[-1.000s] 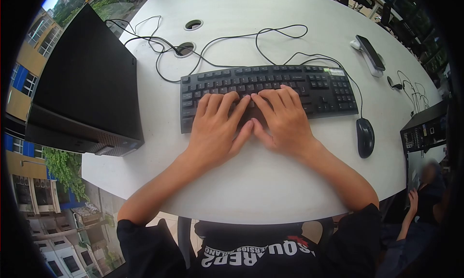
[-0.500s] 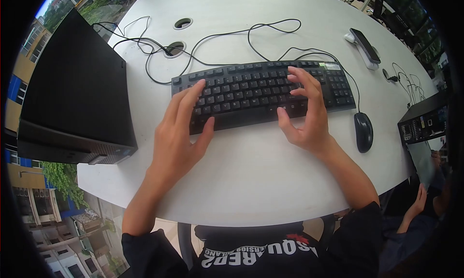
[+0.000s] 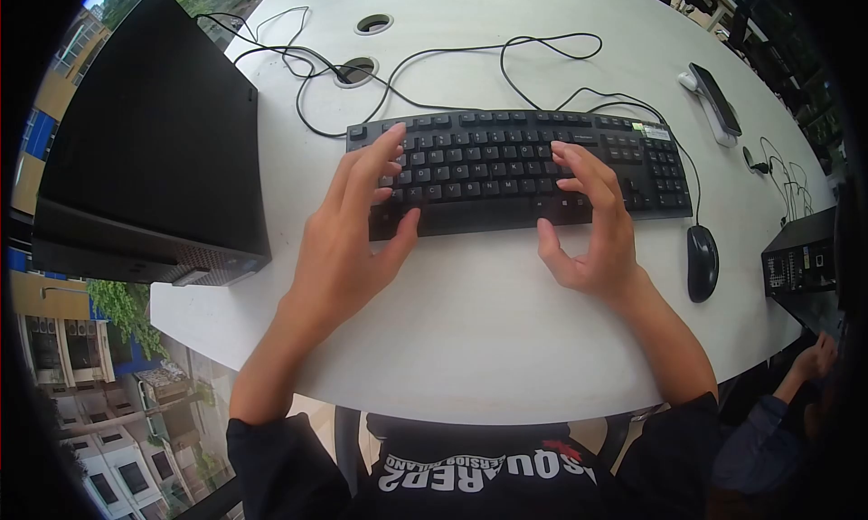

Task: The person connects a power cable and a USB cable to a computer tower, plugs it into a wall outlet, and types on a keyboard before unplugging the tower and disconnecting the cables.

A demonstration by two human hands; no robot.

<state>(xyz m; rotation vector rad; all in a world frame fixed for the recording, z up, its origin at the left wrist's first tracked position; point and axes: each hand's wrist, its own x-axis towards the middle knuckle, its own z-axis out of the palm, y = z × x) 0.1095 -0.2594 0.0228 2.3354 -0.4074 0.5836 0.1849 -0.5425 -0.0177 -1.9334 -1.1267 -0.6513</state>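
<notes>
A black computer keyboard point(image 3: 488, 170) lies across the middle of the white table, a small label at its upper right. Over its left end is my left hand point(image 3: 348, 222), fingers apart, the index fingertip near the top row and the thumb by the front edge. My right hand point(image 3: 597, 231) curves over the right part of the letter keys, thumb spread away from the fingers along the front edge. Neither hand holds anything. Right of the keyboard rests a black wired mouse point(image 3: 702, 263), beyond my right hand.
A black computer tower point(image 3: 154, 149) stands at the left. Dark cables point(image 3: 434, 52) loop behind the keyboard near two round desk holes. A phone on a white stand point(image 3: 714, 104) sits far right, above another black computer case point(image 3: 800, 258). Another person's hand point(image 3: 818, 353) shows at lower right.
The whole view has shifted, so table items appear further right. Both hands remain over the keyboard with small finger movements. The other person's hand and a flat panel beside it have moved.
</notes>
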